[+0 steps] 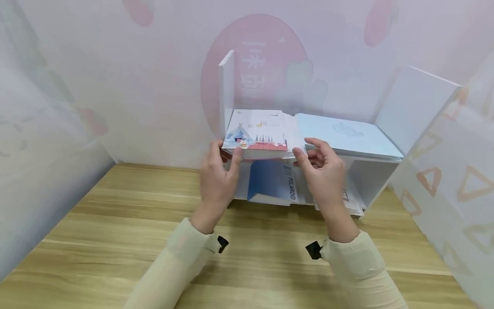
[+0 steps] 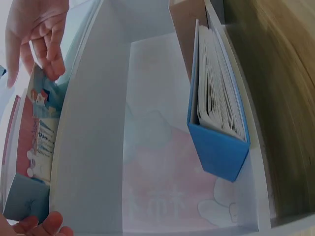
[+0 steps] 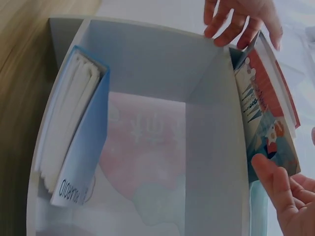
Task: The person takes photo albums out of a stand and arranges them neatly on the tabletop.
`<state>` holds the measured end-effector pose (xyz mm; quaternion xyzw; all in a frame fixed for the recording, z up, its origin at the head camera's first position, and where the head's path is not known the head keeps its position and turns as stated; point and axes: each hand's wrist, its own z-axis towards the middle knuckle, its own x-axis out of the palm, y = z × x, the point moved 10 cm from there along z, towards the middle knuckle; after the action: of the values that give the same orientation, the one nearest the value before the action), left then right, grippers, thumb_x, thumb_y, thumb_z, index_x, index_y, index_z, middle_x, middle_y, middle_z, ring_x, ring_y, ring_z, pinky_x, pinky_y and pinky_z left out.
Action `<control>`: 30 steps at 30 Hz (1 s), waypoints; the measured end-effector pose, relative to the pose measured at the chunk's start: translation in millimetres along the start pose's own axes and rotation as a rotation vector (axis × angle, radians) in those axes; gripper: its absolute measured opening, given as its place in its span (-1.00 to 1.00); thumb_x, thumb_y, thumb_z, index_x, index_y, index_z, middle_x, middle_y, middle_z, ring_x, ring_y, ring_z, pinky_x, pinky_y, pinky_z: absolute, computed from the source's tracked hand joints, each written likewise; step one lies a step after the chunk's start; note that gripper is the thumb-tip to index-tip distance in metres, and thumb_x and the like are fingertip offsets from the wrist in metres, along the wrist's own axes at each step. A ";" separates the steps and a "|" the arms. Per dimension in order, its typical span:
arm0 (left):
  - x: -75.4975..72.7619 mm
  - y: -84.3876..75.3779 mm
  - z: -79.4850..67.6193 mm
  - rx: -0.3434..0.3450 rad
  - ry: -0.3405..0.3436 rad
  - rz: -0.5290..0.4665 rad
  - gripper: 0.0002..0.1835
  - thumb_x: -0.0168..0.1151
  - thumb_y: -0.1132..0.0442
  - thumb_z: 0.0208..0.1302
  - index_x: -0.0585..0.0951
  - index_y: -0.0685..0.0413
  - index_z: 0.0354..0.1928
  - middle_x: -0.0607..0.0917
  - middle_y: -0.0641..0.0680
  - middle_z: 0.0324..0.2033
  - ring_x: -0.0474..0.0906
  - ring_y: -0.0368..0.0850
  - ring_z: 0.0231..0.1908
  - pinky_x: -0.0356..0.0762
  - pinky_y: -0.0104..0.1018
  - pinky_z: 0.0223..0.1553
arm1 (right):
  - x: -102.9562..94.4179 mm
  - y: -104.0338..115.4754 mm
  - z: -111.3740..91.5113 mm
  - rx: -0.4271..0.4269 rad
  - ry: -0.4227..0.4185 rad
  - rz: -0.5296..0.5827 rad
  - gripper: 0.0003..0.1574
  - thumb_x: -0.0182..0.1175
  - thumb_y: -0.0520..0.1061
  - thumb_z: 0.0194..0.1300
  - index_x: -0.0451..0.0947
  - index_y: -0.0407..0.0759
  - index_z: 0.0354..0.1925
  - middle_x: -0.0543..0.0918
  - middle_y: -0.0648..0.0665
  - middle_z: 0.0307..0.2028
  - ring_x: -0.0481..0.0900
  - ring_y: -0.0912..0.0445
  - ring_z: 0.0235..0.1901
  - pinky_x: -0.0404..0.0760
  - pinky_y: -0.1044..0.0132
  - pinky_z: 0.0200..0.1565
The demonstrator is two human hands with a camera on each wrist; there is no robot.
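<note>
A thick book (image 1: 258,131) with a tent and red ground on its cover lies on the upper board of a small white shelf. My left hand (image 1: 218,176) holds its near left corner, thumb at the front edge. At the right end, my right hand (image 1: 324,171) grips the book, thumb on a white page edge and fingers bent behind. In the left wrist view the same book (image 2: 42,142) shows between both hands, at the board's edge. In the right wrist view a right finger touches the cover of the book (image 3: 268,105). Some fingertips are hidden.
Right of the book, a light blue book (image 1: 347,131) with a whale drawing lies on the shelf. White end panels (image 1: 414,111) rise at both sides. A blue album (image 1: 268,180) marked POLAROID is in the lower compartment. The shelf stands on a wood-grain table (image 1: 154,206) between patterned walls.
</note>
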<state>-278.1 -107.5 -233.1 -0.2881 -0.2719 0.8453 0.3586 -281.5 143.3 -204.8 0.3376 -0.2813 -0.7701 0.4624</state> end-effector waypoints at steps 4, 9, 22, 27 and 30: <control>1.5 -0.4 0.4 -0.021 0.001 -0.013 -0.48 0.02 -0.12 0.45 0.47 0.25 0.04 0.62 0.18 -0.33 0.50 0.02 -0.34 0.45 -0.22 -0.34 | 6.4 -2.9 1.7 0.044 0.031 0.000 -0.47 0.36 0.00 0.29 0.57 -0.25 0.14 0.75 -0.32 -0.33 0.65 0.48 -0.49 0.58 0.60 -0.33; -0.6 -2.1 2.0 -0.028 -0.021 -0.041 -0.50 0.04 -0.11 0.45 0.48 0.26 0.01 0.61 0.17 -0.36 0.50 0.04 -0.37 0.39 -0.27 -0.40 | 12.6 -1.5 3.6 0.073 0.043 0.023 -0.47 0.34 0.01 0.31 0.60 -0.28 0.11 0.77 -0.34 -0.25 0.79 0.12 -0.41 0.47 0.57 -0.51; 0.2 -6.5 1.3 -0.035 -0.019 -0.095 -0.56 0.09 -0.06 0.44 0.48 0.23 -0.01 0.62 0.15 -0.34 0.48 -0.02 -0.37 0.41 -0.30 -0.46 | 13.2 -1.3 4.1 0.108 -0.007 0.017 -0.57 0.36 -0.02 0.30 0.63 -0.31 -0.02 0.73 -0.38 -0.36 0.62 0.51 -0.56 0.50 0.56 -0.47; 0.2 -8.2 1.1 -0.027 -0.013 -0.118 -0.57 0.08 -0.03 0.45 0.47 0.24 0.01 0.63 0.15 -0.33 0.51 0.01 -0.37 0.45 -0.32 -0.46 | 13.9 -1.0 0.2 0.105 0.011 0.019 -0.56 0.35 -0.01 0.30 0.62 -0.32 -0.02 0.77 -0.31 -0.28 0.69 0.41 -0.49 0.58 0.57 -0.36; -0.3 -8.9 -0.3 -0.034 -0.006 -0.136 -0.58 0.09 -0.02 0.44 0.46 0.23 0.02 0.65 0.15 -0.30 0.52 -0.01 -0.35 0.47 -0.34 -0.45 | 13.5 -1.0 -2.1 0.101 0.016 0.000 -0.55 0.35 0.01 0.31 0.62 -0.31 -0.01 0.78 -0.27 -0.26 0.75 0.24 -0.43 0.57 0.58 -0.36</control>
<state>-273.7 -102.3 -227.3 -0.2725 -0.3063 0.8151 0.4094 -285.0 131.2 -210.3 0.3669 -0.3160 -0.7522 0.4469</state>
